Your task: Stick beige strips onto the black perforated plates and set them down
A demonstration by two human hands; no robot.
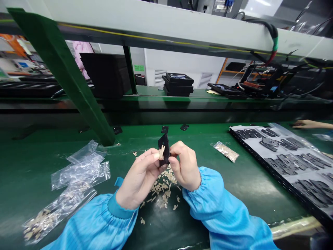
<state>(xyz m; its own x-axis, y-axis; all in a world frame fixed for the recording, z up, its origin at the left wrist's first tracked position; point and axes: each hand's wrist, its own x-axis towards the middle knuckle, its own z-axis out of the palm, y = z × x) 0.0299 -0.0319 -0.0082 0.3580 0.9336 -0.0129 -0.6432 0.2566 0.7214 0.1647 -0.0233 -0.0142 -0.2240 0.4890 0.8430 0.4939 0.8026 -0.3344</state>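
Both hands pinch the black part [164, 149] between them: left hand [139, 178] also holds a tan strip [161, 152], right hand [185, 166] beside

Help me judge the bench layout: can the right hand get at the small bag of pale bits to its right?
Probably yes: the small bag lies on open green mat beside the right hand, nothing between. That hand is pinching the black part, though, so it isn't free.

The bench [247, 184] is lit brightly from overhead; pale glare is seen along its near left edge. The left hand [139, 180] and right hand [186, 168] above it are rendered sharp. The beam [182, 24] over it is bowed by lens distortion.
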